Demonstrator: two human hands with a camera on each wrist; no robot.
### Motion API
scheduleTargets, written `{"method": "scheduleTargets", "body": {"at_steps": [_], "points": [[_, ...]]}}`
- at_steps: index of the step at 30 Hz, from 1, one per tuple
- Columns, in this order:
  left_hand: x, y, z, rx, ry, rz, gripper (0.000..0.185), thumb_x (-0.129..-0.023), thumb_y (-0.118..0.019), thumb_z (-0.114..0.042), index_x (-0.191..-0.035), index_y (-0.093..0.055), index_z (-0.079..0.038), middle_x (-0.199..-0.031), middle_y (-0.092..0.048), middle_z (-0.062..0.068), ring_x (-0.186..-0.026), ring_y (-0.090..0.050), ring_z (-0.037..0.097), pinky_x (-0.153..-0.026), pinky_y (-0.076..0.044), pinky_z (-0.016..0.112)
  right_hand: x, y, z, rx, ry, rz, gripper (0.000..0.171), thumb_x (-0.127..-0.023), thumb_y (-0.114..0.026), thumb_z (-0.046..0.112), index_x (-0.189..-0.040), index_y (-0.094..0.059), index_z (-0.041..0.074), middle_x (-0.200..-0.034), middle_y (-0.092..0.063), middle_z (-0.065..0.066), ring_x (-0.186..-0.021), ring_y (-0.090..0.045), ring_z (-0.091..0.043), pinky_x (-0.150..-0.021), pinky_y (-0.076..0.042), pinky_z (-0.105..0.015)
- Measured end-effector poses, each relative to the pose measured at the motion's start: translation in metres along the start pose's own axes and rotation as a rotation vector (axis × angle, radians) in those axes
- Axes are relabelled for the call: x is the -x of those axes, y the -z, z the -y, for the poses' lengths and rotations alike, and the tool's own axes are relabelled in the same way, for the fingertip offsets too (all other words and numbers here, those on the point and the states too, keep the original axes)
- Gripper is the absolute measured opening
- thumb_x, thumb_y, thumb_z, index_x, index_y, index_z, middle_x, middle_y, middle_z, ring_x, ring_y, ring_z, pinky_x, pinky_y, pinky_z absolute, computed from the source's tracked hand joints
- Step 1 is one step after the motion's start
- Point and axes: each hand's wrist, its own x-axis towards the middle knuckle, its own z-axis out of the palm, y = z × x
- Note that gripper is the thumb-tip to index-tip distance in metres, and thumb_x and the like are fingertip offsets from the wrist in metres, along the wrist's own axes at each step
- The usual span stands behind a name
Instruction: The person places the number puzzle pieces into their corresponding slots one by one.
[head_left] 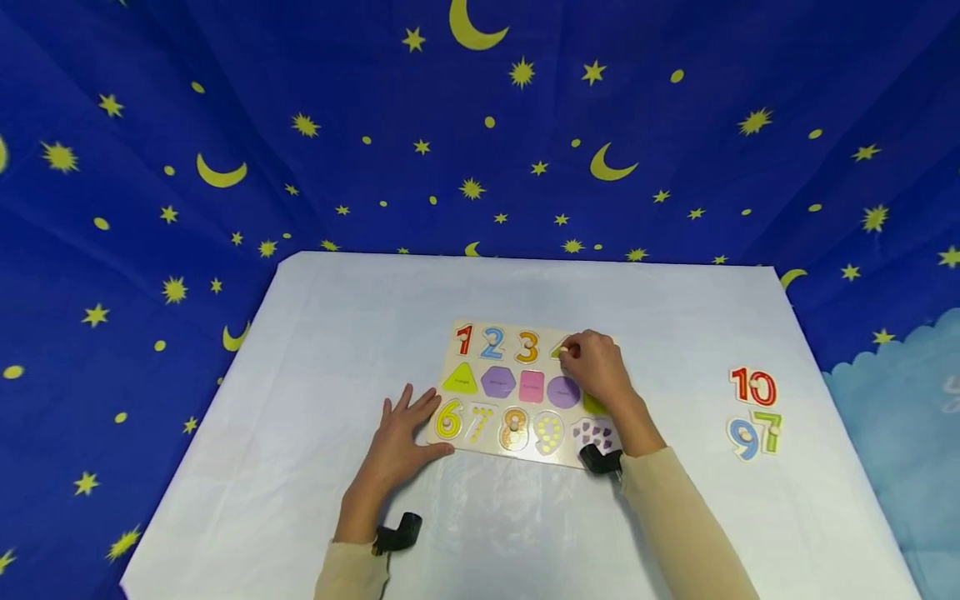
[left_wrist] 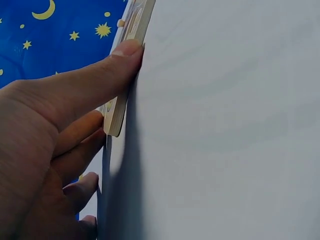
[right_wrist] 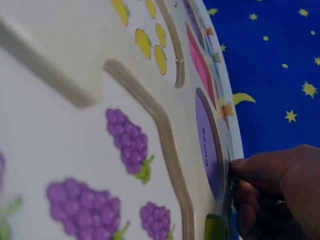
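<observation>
A wooden puzzle board (head_left: pixel 480 443) with numbers and coloured shapes lies on the white table. My left hand (head_left: pixel 411 419) lies flat on the table, fingers straight, and its thumb (left_wrist: pixel 105 72) presses on the board's edge (left_wrist: pixel 116 120). My right hand (head_left: pixel 574 352) reaches over the board's top row and pinches the green number 4 piece (head_left: pixel 557 349), which it mostly hides. In the right wrist view its fingertips (right_wrist: pixel 250 167) close just beyond the purple round piece (right_wrist: pixel 206 145), past the grape pictures (right_wrist: pixel 126 140).
Three loose number pieces lie at the table's right: a red 10 (head_left: pixel 753 386), a blue 9 (head_left: pixel 744 438) and a green 7 (head_left: pixel 769 428). A blue cloth with yellow stars and moons (head_left: pixel 300 125) hangs behind and around the table (head_left: pixel 337 317).
</observation>
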Motion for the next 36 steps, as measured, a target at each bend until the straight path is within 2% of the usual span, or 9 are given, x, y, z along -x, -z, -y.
{"method": "scheduleTargets", "body": {"at_steps": [11, 15, 23, 29, 36], "points": [[0.0, 0.001, -0.006, -0.037, 0.026, 0.007, 0.087, -0.069, -0.085, -0.041, -0.143, -0.046, -0.018, -0.149, -0.039, -0.004, -0.145, -0.011, 0.024, -0.116, 0.002, 0.048, 0.004, -0.001, 0.0, 0.0, -0.001, -0.026, 0.018, -0.086, -0.066, 0.015, -0.096, -0.073, 0.002, -0.079, -0.06, -0.005, -0.069, -0.053, -0.02, -0.061, -0.046, -0.032], [0.0, 0.001, -0.006, -0.041, 0.03, 0.02, 0.087, -0.07, -0.084, -0.042, -0.144, -0.045, -0.019, -0.15, -0.037, -0.005, -0.145, -0.01, 0.022, -0.116, 0.003, 0.047, 0.009, 0.001, 0.001, -0.014, 0.002, -0.067, 0.02, -0.086, -0.067, 0.016, -0.098, -0.073, 0.001, -0.079, -0.06, -0.005, -0.069, -0.053, -0.02, -0.061, -0.045, -0.032], [-0.003, 0.002, -0.006, -0.046, 0.003, -0.002, 0.088, -0.068, -0.086, -0.039, -0.143, -0.047, -0.015, -0.149, -0.039, -0.001, -0.145, -0.012, 0.027, -0.116, 0.002, 0.051, 0.021, 0.011, 0.001, -0.099, 0.001, -0.167, 0.025, -0.087, -0.067, 0.019, -0.102, -0.071, 0.0, -0.082, -0.059, -0.005, -0.071, -0.053, -0.021, -0.065, -0.044, -0.034], [-0.002, 0.002, -0.006, -0.058, 0.013, -0.001, 0.088, -0.067, -0.086, -0.039, -0.143, -0.048, -0.015, -0.149, -0.04, 0.0, -0.145, -0.012, 0.028, -0.116, 0.001, 0.052, 0.035, 0.021, -0.008, -0.085, -0.021, -0.174, 0.021, -0.089, -0.067, 0.021, -0.097, -0.071, 0.002, -0.082, -0.061, -0.005, -0.071, -0.055, -0.02, -0.065, -0.044, -0.034], [0.002, -0.001, -0.006, -0.041, 0.023, -0.005, 0.088, -0.066, -0.087, -0.037, -0.142, -0.048, -0.015, -0.148, -0.041, 0.001, -0.145, -0.012, 0.028, -0.116, 0.001, 0.052, 0.055, 0.035, -0.025, -0.056, -0.066, -0.189, 0.026, -0.089, -0.067, 0.025, -0.099, -0.071, 0.001, -0.081, -0.061, -0.006, -0.07, -0.054, -0.02, -0.064, -0.045, -0.033]]}}
